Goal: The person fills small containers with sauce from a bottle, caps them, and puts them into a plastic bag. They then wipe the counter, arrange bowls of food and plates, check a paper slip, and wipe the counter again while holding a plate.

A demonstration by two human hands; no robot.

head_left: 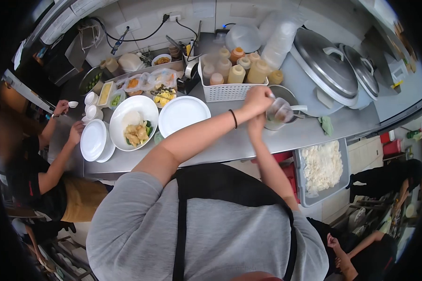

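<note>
Your left hand point(259, 100) seems to pinch the upper part of the clear bag point(281, 111), with the fingers closed. Your right hand point(256, 125) is just below it; its fingers are hidden, so I cannot tell its grip. The bag is over the pot point(288, 93), probably so that drips fall inside. The bottles point(237, 73) stand upright in the basket point(229, 93), perhaps to be easily reached. The bowl point(118, 122) with food and the plate point(184, 115) lie side by side on the metal tabletop point(225, 140). A tray point(306, 202) of white food is below its edge, and at your left a co-worker point(51, 180) handles small cups point(93, 112).
</note>
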